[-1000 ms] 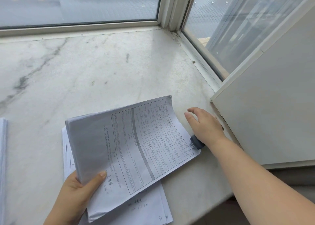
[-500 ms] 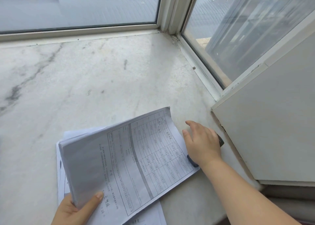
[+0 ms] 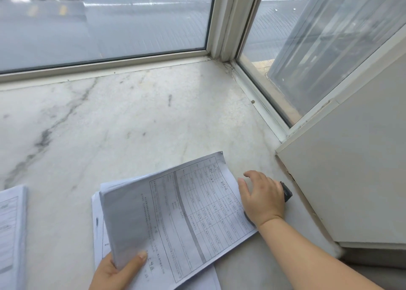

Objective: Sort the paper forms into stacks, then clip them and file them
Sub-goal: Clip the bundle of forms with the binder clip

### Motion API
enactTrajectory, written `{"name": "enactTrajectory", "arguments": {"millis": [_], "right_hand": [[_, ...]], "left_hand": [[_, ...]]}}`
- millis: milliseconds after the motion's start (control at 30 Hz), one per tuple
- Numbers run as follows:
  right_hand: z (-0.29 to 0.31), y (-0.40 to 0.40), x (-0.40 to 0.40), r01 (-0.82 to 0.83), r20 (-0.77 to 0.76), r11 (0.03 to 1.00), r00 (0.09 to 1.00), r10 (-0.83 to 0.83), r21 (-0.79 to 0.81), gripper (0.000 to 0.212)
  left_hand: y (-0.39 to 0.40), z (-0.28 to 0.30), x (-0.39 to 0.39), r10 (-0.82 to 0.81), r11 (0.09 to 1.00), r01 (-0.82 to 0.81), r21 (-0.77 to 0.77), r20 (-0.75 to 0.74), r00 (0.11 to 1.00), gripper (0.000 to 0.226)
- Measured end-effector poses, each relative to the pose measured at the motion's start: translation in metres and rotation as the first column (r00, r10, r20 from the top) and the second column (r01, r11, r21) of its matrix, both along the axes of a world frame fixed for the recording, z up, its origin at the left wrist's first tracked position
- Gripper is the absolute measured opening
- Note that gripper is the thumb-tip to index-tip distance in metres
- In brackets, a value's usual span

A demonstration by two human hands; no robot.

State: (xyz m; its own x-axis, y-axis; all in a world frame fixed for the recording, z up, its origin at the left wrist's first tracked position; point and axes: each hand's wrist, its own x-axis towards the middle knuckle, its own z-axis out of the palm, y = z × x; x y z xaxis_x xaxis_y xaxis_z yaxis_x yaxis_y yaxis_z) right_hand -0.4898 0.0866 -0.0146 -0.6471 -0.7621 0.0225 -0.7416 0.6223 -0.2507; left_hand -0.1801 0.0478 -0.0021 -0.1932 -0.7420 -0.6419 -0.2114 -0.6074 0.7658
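Holding forms at the counter [image 3: 153,125].
Left hand [image 3: 116,272] pinches a paper stack [image 3: 175,213], lower centre; right hand [image 3: 262,196] covers a dark clip [image 3: 286,192], grip unclear.

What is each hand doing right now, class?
Left hand: holds the forms, thumb on top.
Right hand: lies over a dark clip; whether it grips it cannot be told.

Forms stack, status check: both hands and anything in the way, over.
Left hand grips forms stack. Right hand over dark clip on sill, grasp unclear. More forms beneath. Nothing blocking.
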Motion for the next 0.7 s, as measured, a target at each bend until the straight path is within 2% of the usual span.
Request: {"name": "enactTrajectory", "arguments": {"millis": [67, 100, 167, 267, 367, 467, 533, 600, 700], "right_hand": [[0.014, 0.003, -0.006, 0.078, 0.245, 0.985, 0.969, -0.038, -0.155, 0.07], [0.025, 0.006, -0.007, 0.164, 0.384, 0.949, 0.922, -0.051, -0.268, 0.071], [0.049, 0.017, -0.01, 0.311, 0.516, 0.848, 0.855, -0.053, -0.429, 0.066], [0.075, 0.046, 0.005, 0.315, 0.48, 0.763, 0.877, -0.006, -0.565, 0.053], [0.077, 0.068, 0.03, 0.215, 0.397, 0.753, 0.915, 0.067, -0.622, 0.045], [0.061, 0.078, 0.053, 0.01, 0.216, 0.799, 0.965, 0.151, -0.601, 0.032], [0.044, 0.077, 0.07, -0.112, 0.16, 0.842, 0.96, 0.228, -0.528, 0.023], [0.02, 0.075, 0.086, -0.205, 0.171, 0.882, 0.938, 0.301, -0.425, 0.021], [-0.01, 0.074, 0.108, -0.309, 0.22, 0.922, 0.907, 0.36, -0.234, 0.032]], "left_hand": [[0.0, -0.001, 0.002, 0.006, 1.0, -0.005, 0.014, -0.065, 0.998, 0.018], [-0.001, 0.001, 0.003, 0.026, 0.999, -0.023, 0.035, -0.091, 0.995, 0.018], [-0.005, 0.005, 0.004, 0.039, 0.998, -0.031, 0.057, -0.142, 0.989, 0.019], [-0.018, 0.019, 0.009, 0.085, 0.995, -0.072, 0.07, -0.21, 0.974, 0.021], [-0.046, 0.027, 0.017, 0.115, 0.993, -0.116, 0.01, -0.232, 0.966, 0.022], [-0.088, 0.026, 0.021, 0.131, 0.989, -0.143, -0.035, -0.231, 0.964, 0.027], [-0.12, 0.021, 0.016, 0.138, 0.987, -0.153, -0.054, -0.214, 0.967, 0.032], [-0.146, 0.016, 0.006, 0.128, 0.988, -0.143, -0.065, -0.199, 0.972, 0.033], [-0.174, 0.005, -0.008, 0.084, 0.995, -0.091, -0.029, -0.191, 0.978, 0.031]]}}
